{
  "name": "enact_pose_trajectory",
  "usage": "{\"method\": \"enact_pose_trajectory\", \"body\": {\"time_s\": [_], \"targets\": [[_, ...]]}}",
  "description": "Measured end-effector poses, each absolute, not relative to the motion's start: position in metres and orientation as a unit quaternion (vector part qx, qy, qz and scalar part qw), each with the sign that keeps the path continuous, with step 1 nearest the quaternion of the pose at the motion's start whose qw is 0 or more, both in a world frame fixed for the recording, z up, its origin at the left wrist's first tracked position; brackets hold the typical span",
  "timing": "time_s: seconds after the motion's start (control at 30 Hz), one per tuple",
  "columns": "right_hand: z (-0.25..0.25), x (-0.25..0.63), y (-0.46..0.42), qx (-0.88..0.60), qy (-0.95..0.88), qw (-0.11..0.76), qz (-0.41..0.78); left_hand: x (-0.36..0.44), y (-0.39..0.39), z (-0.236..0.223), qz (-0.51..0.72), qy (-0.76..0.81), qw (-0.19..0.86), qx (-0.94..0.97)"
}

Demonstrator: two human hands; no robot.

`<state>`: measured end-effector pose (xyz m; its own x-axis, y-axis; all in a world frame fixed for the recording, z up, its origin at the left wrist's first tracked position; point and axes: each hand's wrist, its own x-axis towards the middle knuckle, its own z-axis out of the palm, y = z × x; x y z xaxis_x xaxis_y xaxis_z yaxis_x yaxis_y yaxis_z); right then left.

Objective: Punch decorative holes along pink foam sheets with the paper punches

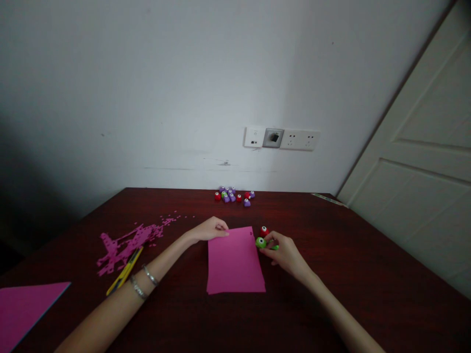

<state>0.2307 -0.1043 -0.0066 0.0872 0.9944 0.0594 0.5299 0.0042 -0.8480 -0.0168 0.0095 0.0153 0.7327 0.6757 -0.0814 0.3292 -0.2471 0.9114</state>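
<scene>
A pink sheet of paper (235, 264) lies on the dark red table, its edges slightly offset as if more than one sheet is stacked. My left hand (209, 229) pinches its top left edge, with fingers curled. At the upper right edge, my right hand (283, 250) grips a small green craft punch (261, 242), which meets the paper's side. A small dark mark or hole shows near the paper's top right corner. Just behind the green punch stands a red craft punch (264, 231).
Several small purple, red and green punches (231, 195) cluster by the wall. Left of my left arm lie pink paper scraps (128, 245) and a yellow utility knife (125, 272). Another pink sheet (29, 311) is at bottom left. A ruler-like strip (328, 199) lies back right.
</scene>
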Motion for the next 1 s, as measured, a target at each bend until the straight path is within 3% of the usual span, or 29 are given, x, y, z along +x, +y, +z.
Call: {"method": "enact_pose_trajectory", "body": {"time_s": [1.0], "targets": [[-0.0091,0.2271,-0.1077,-0.613,-0.641,0.340,0.312,-0.0139,0.0106,0.0088,0.165,0.340,0.526,0.762]]}}
